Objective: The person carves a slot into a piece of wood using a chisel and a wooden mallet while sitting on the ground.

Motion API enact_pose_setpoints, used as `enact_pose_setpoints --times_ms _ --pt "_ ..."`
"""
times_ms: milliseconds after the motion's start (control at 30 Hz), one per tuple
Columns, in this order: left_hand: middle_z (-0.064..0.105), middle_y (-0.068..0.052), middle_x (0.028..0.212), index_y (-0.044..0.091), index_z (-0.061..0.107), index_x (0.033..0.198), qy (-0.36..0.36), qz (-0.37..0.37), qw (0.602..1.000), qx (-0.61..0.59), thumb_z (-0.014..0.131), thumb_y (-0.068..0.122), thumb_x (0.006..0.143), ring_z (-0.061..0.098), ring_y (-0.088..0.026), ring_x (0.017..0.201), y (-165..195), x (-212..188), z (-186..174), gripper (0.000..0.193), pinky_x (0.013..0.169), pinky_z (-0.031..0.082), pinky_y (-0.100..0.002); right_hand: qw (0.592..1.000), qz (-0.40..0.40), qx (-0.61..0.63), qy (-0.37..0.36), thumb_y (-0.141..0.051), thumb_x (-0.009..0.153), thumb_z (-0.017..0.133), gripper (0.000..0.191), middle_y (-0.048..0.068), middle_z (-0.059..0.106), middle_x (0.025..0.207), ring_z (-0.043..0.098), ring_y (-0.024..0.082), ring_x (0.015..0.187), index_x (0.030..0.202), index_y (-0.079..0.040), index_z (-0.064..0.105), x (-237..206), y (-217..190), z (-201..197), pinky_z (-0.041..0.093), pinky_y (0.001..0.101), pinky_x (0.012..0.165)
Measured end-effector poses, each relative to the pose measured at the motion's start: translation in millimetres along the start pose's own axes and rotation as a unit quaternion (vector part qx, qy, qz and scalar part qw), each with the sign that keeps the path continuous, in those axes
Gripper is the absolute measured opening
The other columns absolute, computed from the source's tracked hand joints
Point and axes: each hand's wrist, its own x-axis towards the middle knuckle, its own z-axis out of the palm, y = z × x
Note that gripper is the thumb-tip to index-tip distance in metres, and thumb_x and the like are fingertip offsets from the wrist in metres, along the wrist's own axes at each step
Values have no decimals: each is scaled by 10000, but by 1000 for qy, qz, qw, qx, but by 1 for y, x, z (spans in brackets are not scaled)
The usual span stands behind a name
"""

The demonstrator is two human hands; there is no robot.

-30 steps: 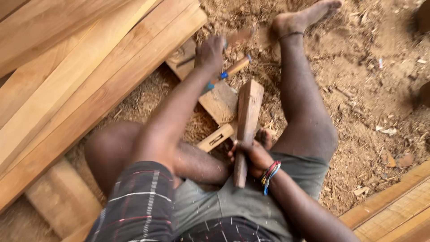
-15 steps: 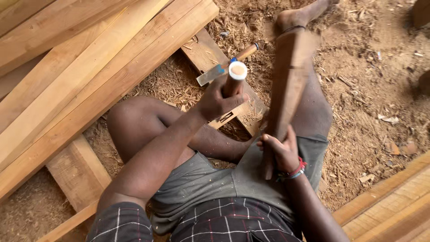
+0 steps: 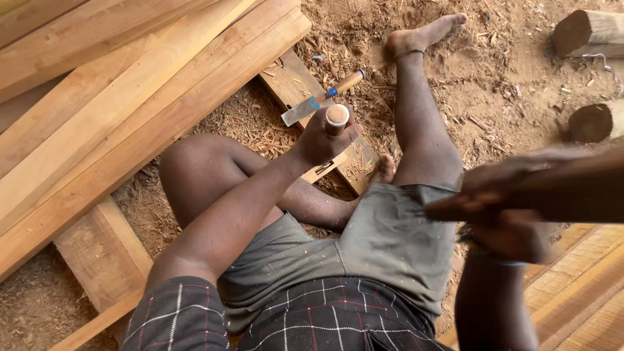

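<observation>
My left hand (image 3: 320, 142) is closed around an upright chisel, whose round pale handle end (image 3: 337, 116) points at the camera. The chisel stands on a short wooden plank (image 3: 294, 77) between my legs. A second chisel (image 3: 321, 99) with a blue band lies flat on that plank just beyond my left hand. My right hand (image 3: 504, 218), blurred, grips a dark wooden mallet (image 3: 575, 188) raised at the right, well away from the chisel. My bare legs stretch out over the sawdust.
Long pale planks (image 3: 130, 97) lie stacked at the upper left. A short board (image 3: 104, 257) sits by my left knee. Two log ends (image 3: 588, 29) (image 3: 595, 122) rest at the upper right. More boards (image 3: 578, 292) lie at the lower right. Shavings cover the ground.
My right hand has swung the wooden mallet from upright in front of me out to the right. My left hand stays on the upright chisel on the plank.
</observation>
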Motion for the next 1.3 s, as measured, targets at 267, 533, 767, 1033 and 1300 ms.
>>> enact_pose_setpoints --times_ms 267,533,767,1033,1300 --pt "629 -31 786 60 595 931 1 -39 998 -43 656 79 963 623 -129 726 -1 -11 -9 72 631 533 -297 993 -44 -96 45 -201 953 733 134 71 680 766 640 173 631 997 -94 665 41 -48 -7 505 321 548" --pt "674 -50 759 66 605 887 -85 72 984 136 688 83 933 675 -139 692 5 -30 20 96 605 548 -308 643 51 -738 -197 -251 944 750 161 61 686 714 620 196 573 885 -118 680 42 34 18 474 347 481" --pt "684 -53 721 64 598 856 -46 -12 999 20 689 65 916 689 -137 664 25 -19 -3 109 582 537 -313 916 182 -340 110 -140 960 819 165 86 670 734 604 211 589 916 -68 677 7 18 -16 495 332 550" --pt "632 -95 702 43 583 858 -96 9 994 53 691 41 887 689 -184 657 40 -28 6 112 592 519 -360 985 4 -140 100 -165 944 759 139 122 659 800 629 290 690 910 -84 651 49 -36 -17 518 387 630" --pt "661 -106 738 57 606 867 -112 68 984 120 705 57 845 707 -228 690 24 -32 12 101 605 536 -368 710 49 -697 -87 -185 827 760 174 98 695 793 676 274 665 967 -87 726 1 31 -3 520 396 584"
